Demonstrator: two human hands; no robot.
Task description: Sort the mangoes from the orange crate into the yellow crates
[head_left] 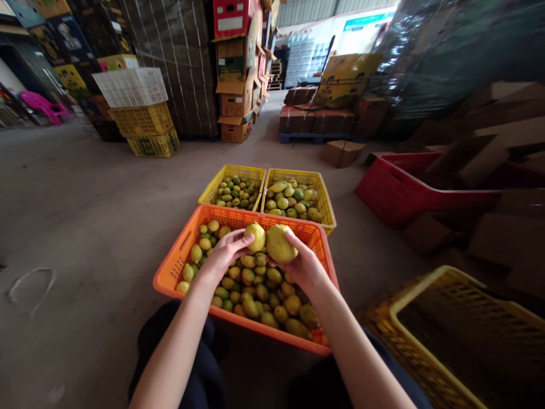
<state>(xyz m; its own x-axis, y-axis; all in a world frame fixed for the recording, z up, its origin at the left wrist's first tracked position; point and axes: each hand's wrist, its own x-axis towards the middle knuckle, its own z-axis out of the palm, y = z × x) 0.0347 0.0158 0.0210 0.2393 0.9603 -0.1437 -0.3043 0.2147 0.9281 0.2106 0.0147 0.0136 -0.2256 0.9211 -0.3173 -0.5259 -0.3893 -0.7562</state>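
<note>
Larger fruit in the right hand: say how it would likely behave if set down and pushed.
The larger fruit would probably roll, perhaps unevenly, being rounded but not quite a ball. It seems firm, showing no obvious dent in the right hand.

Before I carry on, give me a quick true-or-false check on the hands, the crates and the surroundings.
1. The left hand holds the smaller fruit. True.
2. The right hand is bare of fruit. False: it holds the larger fruit.
3. Both hands are over the orange crate. True.
4. The left yellow crate and right yellow crate beyond it contain fruit. True.
5. The pink chair is at far right. False: far left.
</note>
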